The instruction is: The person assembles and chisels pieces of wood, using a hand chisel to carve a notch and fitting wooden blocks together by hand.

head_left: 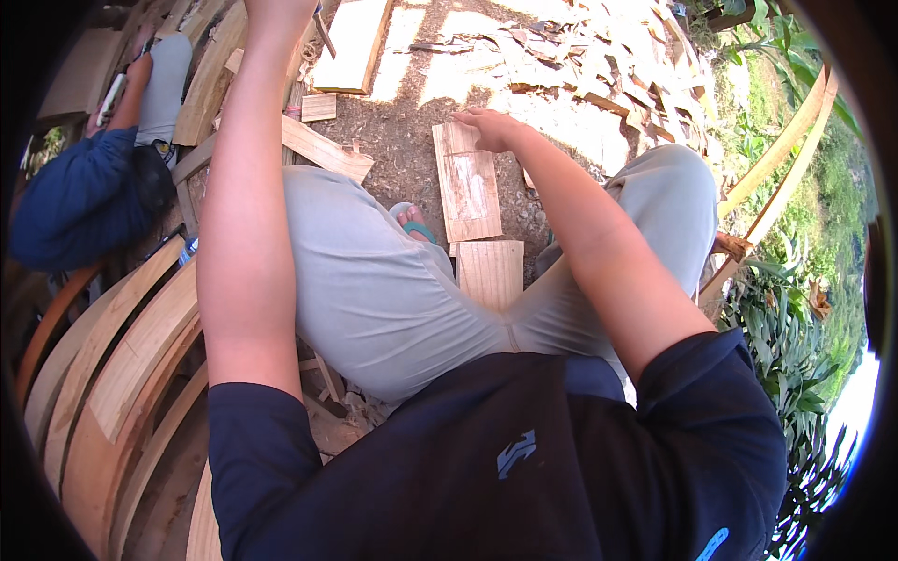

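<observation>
A pale rectangular wooden block (468, 192) with a rough whitish patch on its face is in the middle of the view. My right hand (488, 129) grips its far end, fingers laid across the top and right edge. Its near end meets a second wooden block (491, 271) between my knees. My left arm reaches up along the left, and my left hand (279, 5) is cut off by the upper edge, so its fingers are hidden. A thin dark tool shaft (325, 35) shows beside that hand; whether I hold it cannot be made out.
Curved wooden pieces (131, 374) are stacked at the left, near a person in a dark blue shirt (94, 192). A plank (355, 47) and a small wood offcut (319, 107) lie ahead. Wood shavings (599, 65) cover the far ground. Slats and plants are at right.
</observation>
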Demonstrator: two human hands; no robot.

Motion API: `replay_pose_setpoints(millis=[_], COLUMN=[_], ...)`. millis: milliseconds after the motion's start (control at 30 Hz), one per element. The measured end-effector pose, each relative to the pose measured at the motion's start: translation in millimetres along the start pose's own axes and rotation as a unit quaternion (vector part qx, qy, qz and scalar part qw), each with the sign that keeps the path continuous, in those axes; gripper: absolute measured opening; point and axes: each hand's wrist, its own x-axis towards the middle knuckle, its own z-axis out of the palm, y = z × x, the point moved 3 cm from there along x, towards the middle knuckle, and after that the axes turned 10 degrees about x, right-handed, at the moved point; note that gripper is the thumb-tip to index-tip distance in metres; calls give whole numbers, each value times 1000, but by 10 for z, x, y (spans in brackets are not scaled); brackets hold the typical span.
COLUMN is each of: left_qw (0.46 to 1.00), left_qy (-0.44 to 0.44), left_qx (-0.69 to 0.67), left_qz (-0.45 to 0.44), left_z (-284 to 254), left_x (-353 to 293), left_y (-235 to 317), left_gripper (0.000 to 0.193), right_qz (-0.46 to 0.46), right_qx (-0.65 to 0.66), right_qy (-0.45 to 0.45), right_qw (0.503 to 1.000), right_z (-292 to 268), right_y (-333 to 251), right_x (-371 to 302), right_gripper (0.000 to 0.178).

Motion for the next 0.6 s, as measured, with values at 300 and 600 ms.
replay_pose_setpoints(millis=[300,600], left_qw=[1000,1000], left_qy=[1,1], left_qx=[-2,1], left_qz=[-20,8], left_z=[-99,-47], left_x=[-112,-152], left_y=[148,316], left_gripper=[27,24], right_qz=[577,522], right_qx=[243,200], right_qy=[198,145], right_qw=[754,816], right_z=[379,735], right_y=[250,581], right_x=[-906,-1064], right_gripper=[72,68])
